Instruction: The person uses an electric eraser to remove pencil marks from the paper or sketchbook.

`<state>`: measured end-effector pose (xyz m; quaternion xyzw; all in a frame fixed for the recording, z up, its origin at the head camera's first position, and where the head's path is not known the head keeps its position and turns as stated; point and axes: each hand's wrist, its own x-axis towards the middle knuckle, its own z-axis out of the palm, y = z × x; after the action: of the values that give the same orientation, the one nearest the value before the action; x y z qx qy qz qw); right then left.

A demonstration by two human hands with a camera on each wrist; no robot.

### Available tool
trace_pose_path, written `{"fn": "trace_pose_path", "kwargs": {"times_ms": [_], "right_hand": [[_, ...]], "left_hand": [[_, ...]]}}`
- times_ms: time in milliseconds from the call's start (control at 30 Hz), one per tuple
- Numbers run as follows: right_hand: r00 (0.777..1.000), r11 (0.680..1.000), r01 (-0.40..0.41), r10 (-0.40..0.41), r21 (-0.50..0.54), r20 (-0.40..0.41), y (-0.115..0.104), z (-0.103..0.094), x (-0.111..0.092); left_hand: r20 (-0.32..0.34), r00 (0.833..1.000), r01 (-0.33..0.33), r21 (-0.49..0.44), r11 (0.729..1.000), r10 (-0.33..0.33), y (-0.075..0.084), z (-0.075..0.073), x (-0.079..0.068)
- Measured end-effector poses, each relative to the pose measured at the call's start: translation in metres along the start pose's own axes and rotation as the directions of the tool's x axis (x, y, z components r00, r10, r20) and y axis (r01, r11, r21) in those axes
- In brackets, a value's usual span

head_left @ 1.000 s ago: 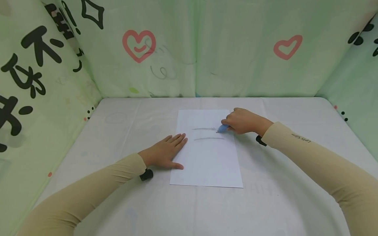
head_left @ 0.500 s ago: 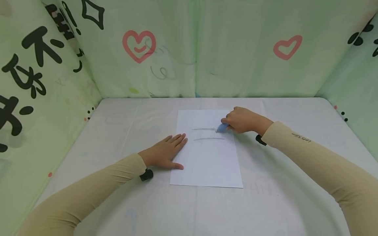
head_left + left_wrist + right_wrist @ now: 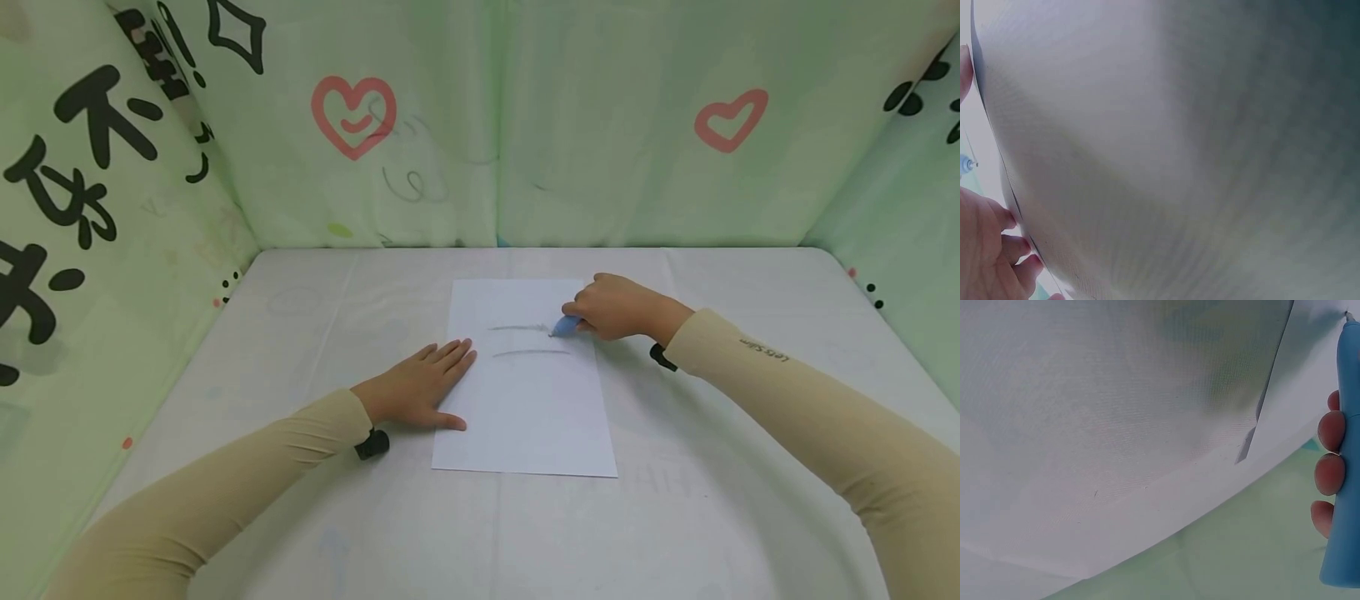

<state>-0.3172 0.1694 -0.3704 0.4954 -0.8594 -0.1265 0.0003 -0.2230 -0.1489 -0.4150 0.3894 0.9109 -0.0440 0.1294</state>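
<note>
The tool (image 3: 564,326) is over the far right of the paper (image 3: 525,417), grasped by the right hand (image 3: 618,307), apparently to guide its tip beside the lines (image 3: 531,352), while the left hand (image 3: 417,387), fingers straight, rests on the left edge, presumably as a steady.

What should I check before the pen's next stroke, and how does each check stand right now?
1. Left hand on the paper: ok, spread over its left edge.
2. Left hand pressing firmly: cannot tell, force doesn't show.
3. Right hand holding the pen: ok.
4. Pen's tip over the paper: ok, near the upper line's right end.
5. Tip touching the paper: cannot tell for sure.
6. Lower line uncovered by the left hand: ok.
</note>
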Motion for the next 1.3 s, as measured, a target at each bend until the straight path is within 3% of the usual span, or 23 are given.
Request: {"fn": "trace_pose_path", "kwargs": {"times_ms": [533, 1300], "right_hand": [[1.0, 1.0, -0.009, 0.008, -0.006, -0.024, 0.004, 0.0, 0.003], [1.0, 1.0, -0.021, 0.021, -0.014, 0.005, 0.004, -0.003, 0.007]], "left_hand": [[0.011, 1.0, 0.008, -0.007, 1.0, -0.008, 0.001, -0.001, 0.001], [0.017, 1.0, 0.01, -0.005, 1.0, -0.01, 0.0, -0.002, 0.0]]}}
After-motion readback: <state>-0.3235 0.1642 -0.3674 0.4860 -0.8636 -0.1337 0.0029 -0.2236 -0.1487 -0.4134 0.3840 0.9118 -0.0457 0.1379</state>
